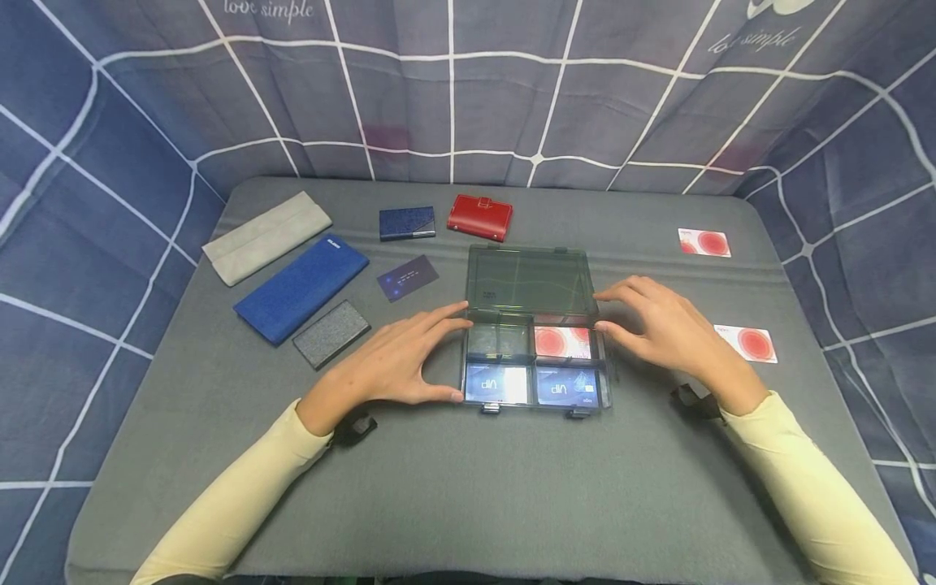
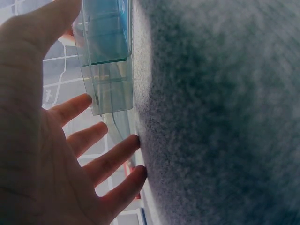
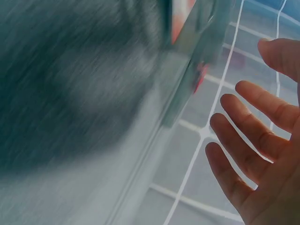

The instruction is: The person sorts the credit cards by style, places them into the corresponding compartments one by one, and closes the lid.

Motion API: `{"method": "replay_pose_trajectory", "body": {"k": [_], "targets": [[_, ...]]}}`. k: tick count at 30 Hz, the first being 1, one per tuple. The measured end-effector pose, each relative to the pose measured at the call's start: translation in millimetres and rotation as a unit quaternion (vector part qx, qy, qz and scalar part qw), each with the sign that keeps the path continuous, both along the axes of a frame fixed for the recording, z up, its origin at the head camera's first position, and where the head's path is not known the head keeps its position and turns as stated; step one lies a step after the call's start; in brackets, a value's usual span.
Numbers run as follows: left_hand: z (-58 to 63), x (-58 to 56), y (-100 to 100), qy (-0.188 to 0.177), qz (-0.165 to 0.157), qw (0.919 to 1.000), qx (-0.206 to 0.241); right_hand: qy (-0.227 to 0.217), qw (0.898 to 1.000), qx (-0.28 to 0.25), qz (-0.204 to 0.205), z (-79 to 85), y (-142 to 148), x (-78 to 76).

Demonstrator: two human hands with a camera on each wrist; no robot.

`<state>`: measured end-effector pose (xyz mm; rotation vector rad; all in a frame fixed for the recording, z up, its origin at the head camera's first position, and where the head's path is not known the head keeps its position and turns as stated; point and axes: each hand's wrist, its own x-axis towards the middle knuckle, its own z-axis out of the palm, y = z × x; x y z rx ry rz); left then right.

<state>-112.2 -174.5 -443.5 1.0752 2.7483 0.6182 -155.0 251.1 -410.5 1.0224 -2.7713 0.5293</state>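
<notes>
A see-through grey-green plastic box (image 1: 531, 279) lies on the table with its lid folded back. In the front two compartments are blue VIP cards (image 1: 559, 388), and a red-and-white card (image 1: 561, 343) sits in the back right one. The back left compartment (image 1: 500, 340) shows its bare floor. My left hand (image 1: 395, 357) is spread along the box's left side, thumb at the front corner and fingertips near the hinge; contact is hard to tell. Beside the right side, my right hand (image 1: 669, 329) has its thumb and forefinger at the box edge, the other fingers extended.
Left of the box lie a dark blue card (image 1: 407, 278), a grey card case (image 1: 331, 334), a blue wallet (image 1: 301, 288) and a beige wallet (image 1: 266, 238). Behind are a navy card case (image 1: 406, 223) and a red wallet (image 1: 479, 217). Red-and-white cards (image 1: 704, 242) lie at right.
</notes>
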Motion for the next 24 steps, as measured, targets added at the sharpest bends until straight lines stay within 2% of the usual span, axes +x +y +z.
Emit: {"method": "replay_pose_trajectory", "body": {"k": [9,17,24], "targets": [[0.4,0.5,0,-0.001,0.003,1.0000,-0.004,-0.044,0.997,-0.008,-0.070,-7.3,40,-21.6],[0.8,1.2,1,-0.007,0.005,0.9999,-0.005,-0.044,0.994,-0.040,-0.094,-14.0,81,-54.0],[0.8,1.5,1,-0.008,0.006,0.9999,-0.007,-0.056,0.990,-0.004,-0.133,-16.5,113,-82.1]]}}
